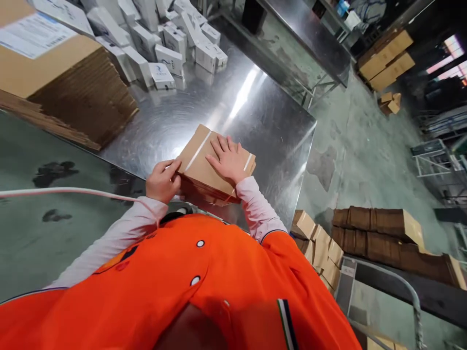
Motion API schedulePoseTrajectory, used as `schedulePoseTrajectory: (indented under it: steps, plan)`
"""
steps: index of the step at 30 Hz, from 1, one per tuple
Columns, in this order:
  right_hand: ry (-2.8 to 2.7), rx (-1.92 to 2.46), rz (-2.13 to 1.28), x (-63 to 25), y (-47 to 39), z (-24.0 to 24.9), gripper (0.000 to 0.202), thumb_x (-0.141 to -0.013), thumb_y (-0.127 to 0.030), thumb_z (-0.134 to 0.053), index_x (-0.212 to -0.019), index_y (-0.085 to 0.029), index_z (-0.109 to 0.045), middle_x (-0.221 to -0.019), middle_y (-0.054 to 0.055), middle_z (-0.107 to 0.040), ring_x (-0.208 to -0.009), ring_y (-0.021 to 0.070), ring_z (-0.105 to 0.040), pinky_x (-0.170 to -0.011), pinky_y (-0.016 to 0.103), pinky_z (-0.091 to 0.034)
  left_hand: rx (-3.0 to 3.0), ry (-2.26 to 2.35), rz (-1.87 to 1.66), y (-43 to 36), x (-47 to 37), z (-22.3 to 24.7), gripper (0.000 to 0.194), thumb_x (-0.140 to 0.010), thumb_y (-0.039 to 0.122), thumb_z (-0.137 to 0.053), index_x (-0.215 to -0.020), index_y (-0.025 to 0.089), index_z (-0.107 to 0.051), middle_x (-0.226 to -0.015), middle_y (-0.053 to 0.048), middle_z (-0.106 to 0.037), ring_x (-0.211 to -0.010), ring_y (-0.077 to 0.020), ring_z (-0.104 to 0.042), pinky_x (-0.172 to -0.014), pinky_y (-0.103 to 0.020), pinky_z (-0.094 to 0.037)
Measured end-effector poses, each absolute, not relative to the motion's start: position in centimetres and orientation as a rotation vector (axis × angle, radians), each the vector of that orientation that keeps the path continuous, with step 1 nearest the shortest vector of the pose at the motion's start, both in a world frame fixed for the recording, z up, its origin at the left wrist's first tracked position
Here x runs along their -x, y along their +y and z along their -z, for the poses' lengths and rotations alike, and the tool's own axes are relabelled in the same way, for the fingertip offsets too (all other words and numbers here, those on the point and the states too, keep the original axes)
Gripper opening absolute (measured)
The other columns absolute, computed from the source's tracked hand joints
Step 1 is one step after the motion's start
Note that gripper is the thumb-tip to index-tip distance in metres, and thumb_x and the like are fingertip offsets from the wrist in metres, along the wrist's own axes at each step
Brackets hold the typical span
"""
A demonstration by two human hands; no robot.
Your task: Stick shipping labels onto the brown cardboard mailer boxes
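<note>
A strapped bundle of flat brown cardboard (204, 170) lies on the steel table in front of me, with white bands across its top. My left hand (163, 181) is closed at the bundle's left corner, thumb and forefinger pinching its edge close to one band. Flat on the bundle's top rests my right hand (228, 159), fingers spread. A thin pale pink strap (73, 190) comes in from the left and crosses over my left forearm.
A tall stack of flattened cardboard (83, 92) stands at the table's left. Behind it are many small white boxes (171, 56) in a heap. The steel table (270, 126) ends at the right; on the floor side are cardboard boxes (321, 248) and a metal-railed cart (386, 272).
</note>
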State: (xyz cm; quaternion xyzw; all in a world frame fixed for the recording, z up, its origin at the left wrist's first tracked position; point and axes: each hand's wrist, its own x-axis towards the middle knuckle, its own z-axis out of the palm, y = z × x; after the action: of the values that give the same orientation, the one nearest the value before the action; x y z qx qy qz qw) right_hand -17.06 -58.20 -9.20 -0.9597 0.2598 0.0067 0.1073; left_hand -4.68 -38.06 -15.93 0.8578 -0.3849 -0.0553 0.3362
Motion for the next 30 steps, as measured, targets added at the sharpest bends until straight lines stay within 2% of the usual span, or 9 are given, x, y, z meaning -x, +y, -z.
schedulePoseTrajectory:
  steps: [4,10,14,20,21,23,26,28,30]
  plan:
    - [0.814,2.798,-0.016,16.3,-57.4,9.6,0.066,-0.107,-0.057,-0.049,-0.164,-0.024,-0.042,-0.176,0.008,-0.027,-0.164,0.0387,-0.015,-0.13,0.073,-0.01,-2.257,-1.031,0.12,-37.2,3.7,15.6,0.048,-0.087,0.019,-0.058,-0.133,0.018,-0.07,-0.138,-0.009,-0.069,-0.123,-0.0279,-0.067,-0.103,-0.038,-0.055]
    - [0.876,2.744,0.044,15.3,-56.6,10.5,0.066,-0.106,-0.06,-0.048,-0.163,-0.027,-0.044,-0.176,0.007,-0.026,-0.165,0.0388,-0.012,-0.129,0.075,-0.008,-2.377,-1.172,0.135,-36.0,2.1,15.5,0.066,-0.085,0.03,-0.066,-0.15,0.018,-0.06,-0.147,-0.015,-0.059,-0.12,-0.0336,-0.066,-0.09,-0.041,-0.057]
    - [0.892,2.727,0.012,15.1,-56.7,10.6,0.067,-0.106,-0.062,-0.046,-0.163,-0.027,-0.042,-0.177,0.007,-0.024,-0.165,0.0382,-0.01,-0.13,0.074,-0.006,-2.46,-1.364,0.245,-36.2,1.7,14.6,0.059,-0.093,0.03,-0.056,-0.151,0.018,-0.059,-0.154,-0.018,-0.054,-0.115,-0.0369,-0.068,-0.077,-0.041,-0.055]
    - [0.876,2.727,0.025,15.2,-56.9,10.3,0.066,-0.107,-0.062,-0.043,-0.162,-0.026,-0.044,-0.176,0.009,-0.026,-0.164,0.0393,-0.014,-0.128,0.076,-0.008,-2.604,-1.369,0.205,-37.3,3.4,11.5,0.055,-0.104,0.027,-0.034,-0.15,0.019,-0.061,-0.138,-0.02,-0.067,-0.092,-0.0405,-0.073,-0.068,-0.046,-0.047]
    - [0.878,2.724,0.021,15.1,-56.8,10.2,0.066,-0.107,-0.061,-0.043,-0.162,-0.026,-0.044,-0.176,0.01,-0.026,-0.164,0.0396,-0.014,-0.128,0.076,-0.008,-2.608,-1.371,0.189,-37.5,3.8,11.0,0.054,-0.104,0.026,-0.031,-0.148,0.017,-0.063,-0.136,-0.022,-0.067,-0.093,-0.041,-0.073,-0.069,-0.046,-0.047]
    - [0.885,2.719,0.008,15.2,-56.7,10.1,0.066,-0.107,-0.06,-0.044,-0.163,-0.025,-0.043,-0.176,0.01,-0.026,-0.164,0.0406,-0.014,-0.128,0.076,-0.008,-2.545,-1.4,0.145,-38.0,4.6,10.2,0.053,-0.104,0.022,-0.029,-0.142,0.014,-0.065,-0.138,-0.025,-0.064,-0.112,-0.0442,-0.068,-0.074,-0.046,-0.048]
    - [0.896,2.717,0.006,15.2,-56.5,10.0,0.067,-0.108,-0.058,-0.043,-0.164,-0.023,-0.04,-0.176,0.011,-0.023,-0.164,0.0421,-0.012,-0.127,0.077,-0.007,-2.383,-1.443,0.106,-38.8,5.4,9.6,0.049,-0.104,0.019,-0.031,-0.14,0.016,-0.064,-0.147,-0.025,-0.059,-0.145,-0.0456,-0.045,-0.091,-0.052,-0.047]
    - [0.893,2.72,0.01,15.2,-56.4,10.1,0.067,-0.108,-0.059,-0.041,-0.165,-0.022,-0.039,-0.177,0.011,-0.022,-0.164,0.0425,-0.011,-0.127,0.077,-0.006,-2.336,-1.448,0.117,-39.2,5.7,9.5,0.048,-0.104,0.02,-0.031,-0.141,0.017,-0.063,-0.15,-0.024,-0.057,-0.151,-0.0455,-0.038,-0.098,-0.056,-0.044]
    - [0.891,2.714,0.008,15.2,-56.5,10.2,0.068,-0.108,-0.059,-0.039,-0.165,-0.022,-0.039,-0.177,0.012,-0.021,-0.164,0.0425,-0.01,-0.127,0.078,-0.005,-2.341,-1.47,0.134,-39.4,5.8,9.5,0.048,-0.105,0.021,-0.029,-0.136,0.014,-0.065,-0.15,-0.024,-0.057,-0.15,-0.0457,-0.04,-0.1,-0.057,-0.043]
